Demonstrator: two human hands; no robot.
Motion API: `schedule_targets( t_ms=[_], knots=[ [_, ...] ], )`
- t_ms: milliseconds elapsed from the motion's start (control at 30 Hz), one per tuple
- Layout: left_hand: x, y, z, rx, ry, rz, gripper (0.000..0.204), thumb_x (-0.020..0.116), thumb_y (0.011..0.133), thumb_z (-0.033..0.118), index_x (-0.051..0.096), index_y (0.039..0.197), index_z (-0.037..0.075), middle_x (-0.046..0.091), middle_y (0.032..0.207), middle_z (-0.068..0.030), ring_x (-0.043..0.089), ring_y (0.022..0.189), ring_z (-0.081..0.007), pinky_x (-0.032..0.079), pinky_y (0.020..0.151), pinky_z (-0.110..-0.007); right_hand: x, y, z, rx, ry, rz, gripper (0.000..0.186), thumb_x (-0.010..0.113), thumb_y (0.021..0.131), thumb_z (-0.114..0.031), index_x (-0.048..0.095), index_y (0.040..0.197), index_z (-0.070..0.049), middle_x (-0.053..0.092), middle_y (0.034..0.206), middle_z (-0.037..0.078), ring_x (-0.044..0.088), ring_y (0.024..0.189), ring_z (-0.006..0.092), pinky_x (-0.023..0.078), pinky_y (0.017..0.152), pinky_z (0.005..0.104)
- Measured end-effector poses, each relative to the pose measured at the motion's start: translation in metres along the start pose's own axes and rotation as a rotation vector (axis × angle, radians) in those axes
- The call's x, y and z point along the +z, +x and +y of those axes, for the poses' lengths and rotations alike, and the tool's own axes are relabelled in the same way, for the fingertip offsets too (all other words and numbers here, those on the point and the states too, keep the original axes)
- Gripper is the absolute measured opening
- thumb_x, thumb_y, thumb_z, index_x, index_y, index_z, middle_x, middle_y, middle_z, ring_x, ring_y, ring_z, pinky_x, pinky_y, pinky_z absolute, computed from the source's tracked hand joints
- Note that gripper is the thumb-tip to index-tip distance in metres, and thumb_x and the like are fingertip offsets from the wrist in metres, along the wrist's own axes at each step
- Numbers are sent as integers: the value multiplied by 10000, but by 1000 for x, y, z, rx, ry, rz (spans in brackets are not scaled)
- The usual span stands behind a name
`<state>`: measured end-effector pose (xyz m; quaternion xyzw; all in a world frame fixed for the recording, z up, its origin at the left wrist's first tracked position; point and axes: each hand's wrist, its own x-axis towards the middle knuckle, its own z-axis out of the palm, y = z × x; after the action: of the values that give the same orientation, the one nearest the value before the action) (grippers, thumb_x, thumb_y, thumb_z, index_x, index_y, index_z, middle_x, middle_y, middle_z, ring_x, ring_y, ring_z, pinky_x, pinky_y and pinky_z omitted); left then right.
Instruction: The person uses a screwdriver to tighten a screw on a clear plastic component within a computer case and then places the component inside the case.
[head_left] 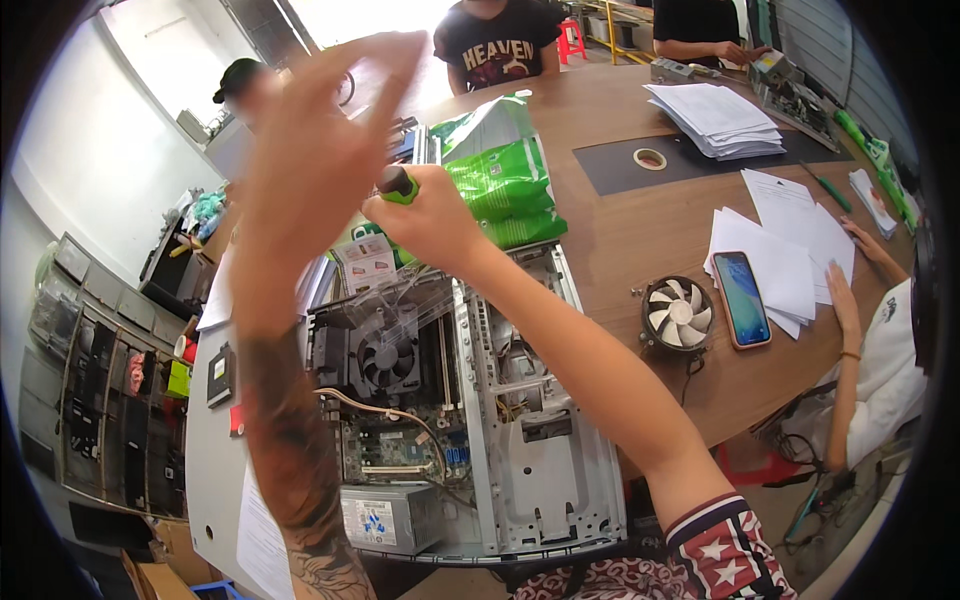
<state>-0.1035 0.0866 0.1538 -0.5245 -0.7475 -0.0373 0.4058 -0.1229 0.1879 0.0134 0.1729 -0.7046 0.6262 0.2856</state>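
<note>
My right hand is closed around the black and green handle of a screwdriver, raised over the far end of an opened computer case. Its blade is hidden from me. Beside it on the left, my left hand is lifted close to the camera, and motion smears its fingers. Below both arms lies the computer case. Inside it are a black-framed fan, a circuit board with pale cables, and a silver power supply at the near left.
Green plastic bags lie beyond the case. To its right are a loose cooling fan, a phone and paper sheets. Another person's hands rest there. Farther back are tape and a paper stack. More people are across the table.
</note>
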Motion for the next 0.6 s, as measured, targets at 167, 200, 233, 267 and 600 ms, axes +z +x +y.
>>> schedule_targets(
  t_ms=[167,200,233,267,600],
  knots=[
    [48,-10,5,-517,-577,-295,531,518,925,482,609,1259,79,695,970,-224,663,936,-387,482,895,-444,17,7,0,-144,124,-11,418,588,944,-115,426,1322,-37,534,1247,76,518,1155,123,440,969,296],
    [46,-9,12,-449,-503,-271,509,520,932,463,609,1251,77,691,996,-221,657,952,-388,478,901,-444,16,6,0,-71,140,-57,443,574,956,-113,395,1355,-42,514,1286,78,503,1194,129,430,996,299],
    [42,-7,17,-382,-427,-247,487,523,938,445,609,1243,75,687,1023,-218,651,968,-389,474,907,-445,16,6,0,4,156,-99,467,560,969,-110,364,1388,-47,493,1324,80,488,1233,135,420,1024,302],
    [39,-7,17,-383,-428,-246,487,523,938,445,609,1243,75,687,1023,-218,651,968,-389,474,907,-445,28,11,9,-160,201,69,355,623,892,-108,485,1207,-21,576,1140,114,563,1047,171,465,886,328],
    [-61,-17,-11,-96,28,240,437,542,947,380,578,1266,83,655,1084,-189,639,985,-374,479,894,-433,24,6,-21,-110,226,86,226,650,752,-137,535,642,23,489,523,99,385,523,134,392,522,338]
  ],
)
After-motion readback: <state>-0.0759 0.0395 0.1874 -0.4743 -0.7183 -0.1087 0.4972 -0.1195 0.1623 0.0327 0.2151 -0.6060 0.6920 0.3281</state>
